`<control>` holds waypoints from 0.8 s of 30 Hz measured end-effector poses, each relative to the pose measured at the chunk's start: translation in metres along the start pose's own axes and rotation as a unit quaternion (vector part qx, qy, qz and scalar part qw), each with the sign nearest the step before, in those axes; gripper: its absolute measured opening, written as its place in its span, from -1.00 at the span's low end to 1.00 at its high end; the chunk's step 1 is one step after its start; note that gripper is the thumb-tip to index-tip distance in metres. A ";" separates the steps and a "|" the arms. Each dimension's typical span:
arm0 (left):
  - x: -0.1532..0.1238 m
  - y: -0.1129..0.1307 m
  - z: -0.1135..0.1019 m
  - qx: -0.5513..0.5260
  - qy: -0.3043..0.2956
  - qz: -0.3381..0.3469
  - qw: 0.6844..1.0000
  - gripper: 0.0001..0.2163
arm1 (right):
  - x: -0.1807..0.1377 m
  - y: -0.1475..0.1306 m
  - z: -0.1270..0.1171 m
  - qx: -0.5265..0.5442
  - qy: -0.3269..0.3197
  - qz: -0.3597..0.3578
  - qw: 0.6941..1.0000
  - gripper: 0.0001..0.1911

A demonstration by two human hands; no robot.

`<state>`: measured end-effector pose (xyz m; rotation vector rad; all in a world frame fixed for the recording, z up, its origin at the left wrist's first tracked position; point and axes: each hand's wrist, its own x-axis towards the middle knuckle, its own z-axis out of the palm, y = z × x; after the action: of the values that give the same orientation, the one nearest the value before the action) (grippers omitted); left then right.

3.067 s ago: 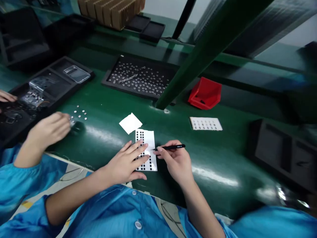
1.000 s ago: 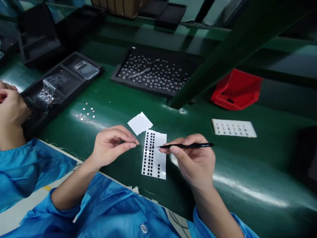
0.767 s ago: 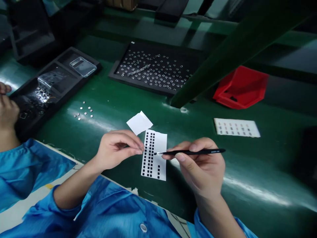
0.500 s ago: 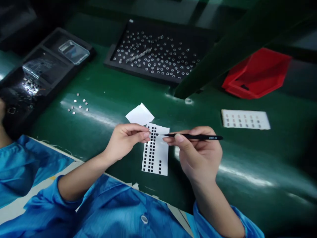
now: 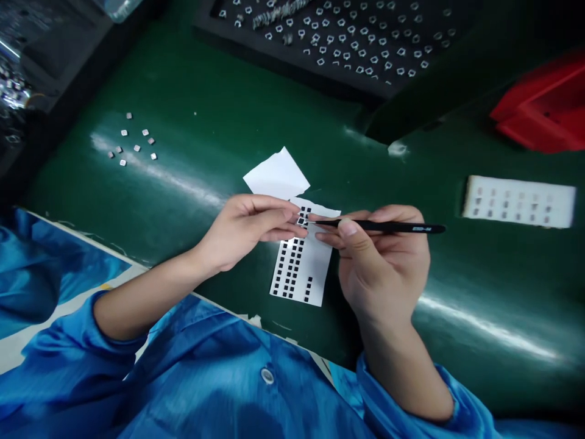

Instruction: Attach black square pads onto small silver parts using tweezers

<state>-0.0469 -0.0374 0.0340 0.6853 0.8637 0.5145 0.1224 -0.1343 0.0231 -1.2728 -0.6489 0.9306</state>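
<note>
My left hand is closed in a pinch around a small square piece with a pale rim, partly hidden by the fingertips. In my right hand is a pair of black tweezers, held almost level, with their tips pointing left at that piece. Below both hands lies a white sheet bearing columns of small black squares, with a shorter column at its right. A blank piece of white paper lies just beyond the sheet.
Several small square metal pieces are scattered on the green table at left. A black tray of small ring-like parts stands at the back, beside a dark post. Rightward are a red bin and a white block with rows of marks.
The camera view has tilted down and closer. The tweezers, which held a black square apart from the left fingers, now have their tips at the piece in my left fingertips.
</note>
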 end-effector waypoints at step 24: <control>-0.001 0.005 0.000 0.008 0.000 -0.014 1.000 -0.93 | 0.001 0.005 -0.006 -0.047 -0.025 -0.048 0.997 -0.66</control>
<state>-0.0485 -0.0346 0.0383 0.6862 0.8769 0.4837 0.1268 -0.1367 0.0165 -1.2932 -0.7945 0.8641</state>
